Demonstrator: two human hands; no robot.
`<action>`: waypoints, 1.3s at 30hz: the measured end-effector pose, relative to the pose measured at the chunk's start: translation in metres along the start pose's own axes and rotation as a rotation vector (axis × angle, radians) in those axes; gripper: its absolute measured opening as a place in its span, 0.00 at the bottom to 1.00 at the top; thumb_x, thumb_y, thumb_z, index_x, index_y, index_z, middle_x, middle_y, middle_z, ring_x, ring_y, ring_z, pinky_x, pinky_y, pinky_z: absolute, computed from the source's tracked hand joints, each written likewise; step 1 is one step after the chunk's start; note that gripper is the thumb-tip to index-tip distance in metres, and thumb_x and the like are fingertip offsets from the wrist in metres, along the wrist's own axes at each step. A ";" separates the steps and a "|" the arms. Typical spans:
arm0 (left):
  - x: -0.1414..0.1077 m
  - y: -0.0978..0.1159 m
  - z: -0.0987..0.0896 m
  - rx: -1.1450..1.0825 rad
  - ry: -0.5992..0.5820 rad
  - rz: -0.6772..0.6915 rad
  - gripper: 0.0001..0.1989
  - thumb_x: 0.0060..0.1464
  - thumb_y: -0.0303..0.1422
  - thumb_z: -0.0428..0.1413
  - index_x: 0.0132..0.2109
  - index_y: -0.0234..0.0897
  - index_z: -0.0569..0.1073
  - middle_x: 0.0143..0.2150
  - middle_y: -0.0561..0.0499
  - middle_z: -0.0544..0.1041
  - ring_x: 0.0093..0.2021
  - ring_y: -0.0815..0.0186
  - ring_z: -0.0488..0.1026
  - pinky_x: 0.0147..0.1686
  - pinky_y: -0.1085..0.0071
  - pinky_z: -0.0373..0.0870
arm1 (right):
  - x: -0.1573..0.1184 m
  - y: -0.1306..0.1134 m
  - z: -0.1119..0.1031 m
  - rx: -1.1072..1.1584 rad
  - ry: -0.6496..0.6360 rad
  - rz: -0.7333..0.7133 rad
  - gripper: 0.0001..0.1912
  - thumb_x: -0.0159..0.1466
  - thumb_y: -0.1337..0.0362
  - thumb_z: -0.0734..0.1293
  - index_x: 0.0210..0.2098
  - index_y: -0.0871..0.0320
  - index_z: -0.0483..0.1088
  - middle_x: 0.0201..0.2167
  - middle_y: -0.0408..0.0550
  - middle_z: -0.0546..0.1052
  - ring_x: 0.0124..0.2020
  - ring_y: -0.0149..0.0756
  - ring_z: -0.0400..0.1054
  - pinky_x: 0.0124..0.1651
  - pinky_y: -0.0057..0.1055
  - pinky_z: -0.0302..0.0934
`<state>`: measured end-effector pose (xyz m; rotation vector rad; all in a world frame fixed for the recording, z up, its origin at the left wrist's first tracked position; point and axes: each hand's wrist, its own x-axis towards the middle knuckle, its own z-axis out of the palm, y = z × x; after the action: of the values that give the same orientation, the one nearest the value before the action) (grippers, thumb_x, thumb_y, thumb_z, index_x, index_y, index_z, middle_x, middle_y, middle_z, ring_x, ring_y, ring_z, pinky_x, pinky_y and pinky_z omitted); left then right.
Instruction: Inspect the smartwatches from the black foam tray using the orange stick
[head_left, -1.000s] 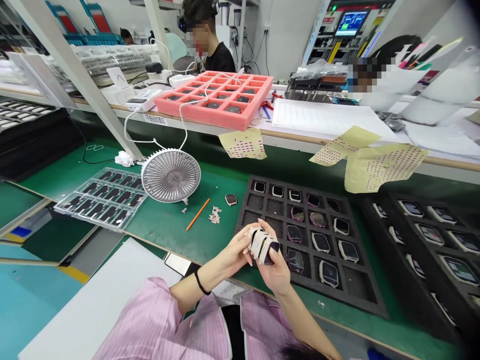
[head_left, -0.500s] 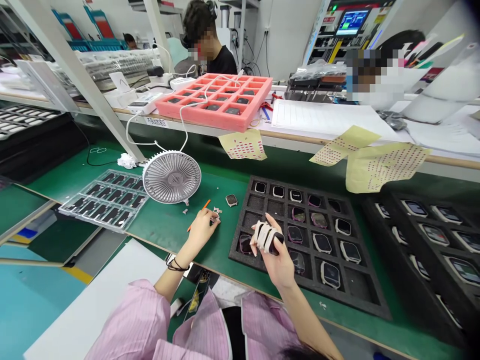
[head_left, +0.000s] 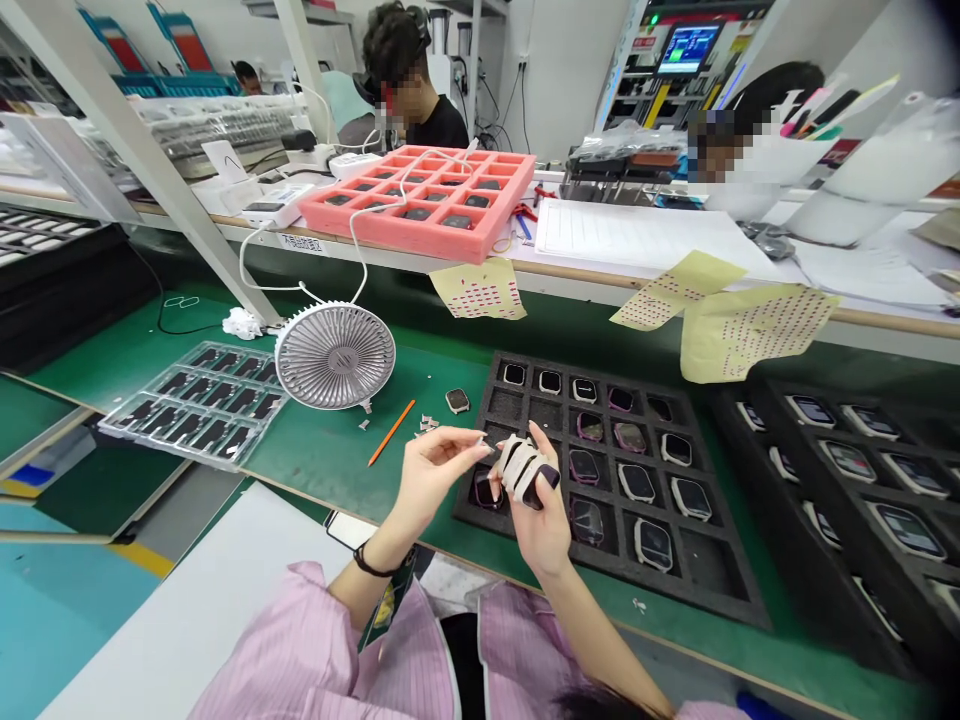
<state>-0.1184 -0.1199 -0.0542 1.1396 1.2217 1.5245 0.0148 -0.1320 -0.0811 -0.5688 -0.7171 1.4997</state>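
Several pale watch cases with dark faces (head_left: 523, 468) sit stacked side by side in my right hand (head_left: 541, 525), whose fingers wrap round them above the left part of a black foam tray (head_left: 731, 590). My left hand (head_left: 431, 480) pinches a small part, too small to name, at the left end of the stack. Left of the tray, an orange stick (head_left: 391, 433) lies on the green mat, with small pale pieces (head_left: 427, 423) beside it. A single watch (head_left: 457, 401) lies just behind them.
A round fan (head_left: 335, 356) stands left of centre, beside a clear tray of black parts (head_left: 199, 405). More foam trays with watches (head_left: 847, 480) are at the right. A shelf edge with a pink foam tray (head_left: 480, 240) crosses behind. Two people sit beyond the shelf.
My left hand has left the small pieces on the mat and moved right, up to the watch stack. The orange stick now shows in full. My right hand still holds the stack.
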 end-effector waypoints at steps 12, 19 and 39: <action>-0.023 0.002 0.036 -0.009 0.099 0.089 0.07 0.51 0.33 0.63 0.37 0.38 0.83 0.31 0.49 0.78 0.29 0.69 0.72 0.27 0.74 0.70 | -0.011 0.010 0.003 -0.197 0.132 -0.113 0.39 0.58 0.53 0.69 0.65 0.47 0.53 0.56 0.49 0.66 0.56 0.43 0.63 0.58 0.41 0.57; -0.024 -0.003 0.036 0.134 0.054 0.167 0.08 0.54 0.36 0.61 0.39 0.39 0.83 0.32 0.48 0.77 0.35 0.65 0.71 0.34 0.70 0.70 | -0.013 0.012 -0.002 -0.281 0.137 -0.122 0.42 0.60 0.52 0.68 0.68 0.48 0.47 0.59 0.53 0.63 0.59 0.47 0.62 0.60 0.47 0.56; 0.000 -0.035 -0.014 0.531 -0.140 0.281 0.15 0.63 0.36 0.51 0.54 0.37 0.71 0.52 0.42 0.73 0.52 0.58 0.71 0.50 0.62 0.70 | -0.002 0.002 -0.013 -0.295 0.126 -0.051 0.34 0.64 0.55 0.66 0.67 0.45 0.51 0.52 0.48 0.70 0.46 0.40 0.70 0.55 0.45 0.60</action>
<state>-0.1293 -0.1169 -0.0898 1.7967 1.4609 1.3193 0.0230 -0.1327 -0.0917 -0.8541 -0.8541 1.3069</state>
